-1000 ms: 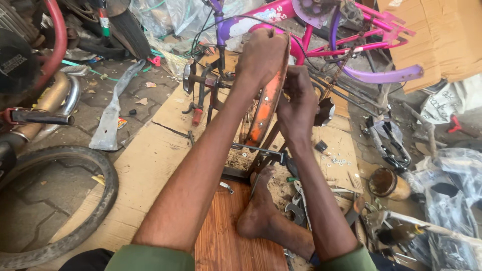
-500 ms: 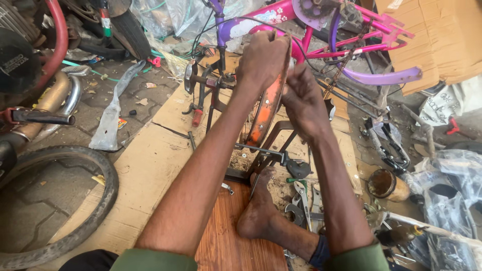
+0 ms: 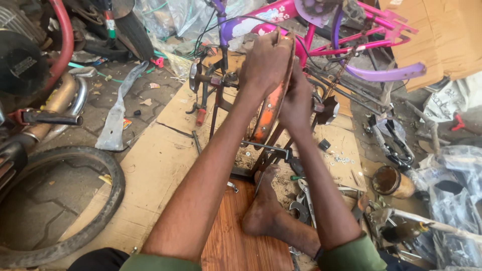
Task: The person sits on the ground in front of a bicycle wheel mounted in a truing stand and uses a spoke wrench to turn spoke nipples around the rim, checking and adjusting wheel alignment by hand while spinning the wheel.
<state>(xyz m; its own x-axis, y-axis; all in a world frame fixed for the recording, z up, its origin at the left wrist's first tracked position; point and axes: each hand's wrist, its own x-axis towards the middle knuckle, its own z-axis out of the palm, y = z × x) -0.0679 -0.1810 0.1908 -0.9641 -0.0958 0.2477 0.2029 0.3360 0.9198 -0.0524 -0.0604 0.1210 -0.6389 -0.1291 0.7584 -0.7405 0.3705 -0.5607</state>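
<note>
An orange bicycle wheel rim (image 3: 269, 111) stands upright in a dark metal stand (image 3: 267, 150) on the cardboard. My left hand (image 3: 265, 61) grips the top of the rim from the left side. My right hand (image 3: 297, 98) presses against the rim's right side, fingers curled on it. My bare foot (image 3: 265, 207) rests on a wooden board (image 3: 232, 241) at the stand's base. A pink and purple child's bicycle (image 3: 321, 30) lies just behind the rim.
A black tyre (image 3: 95, 211) lies at the left on the pavement, beside a motorcycle exhaust (image 3: 60, 100). Spanners and small nuts (image 3: 306, 195) are scattered right of my foot. A rusty tin (image 3: 390, 181) and plastic bags (image 3: 452, 200) crowd the right side.
My right hand has slid up along the rim's right side. The left hand keeps its hold on the rim's top. The view has shifted slightly.
</note>
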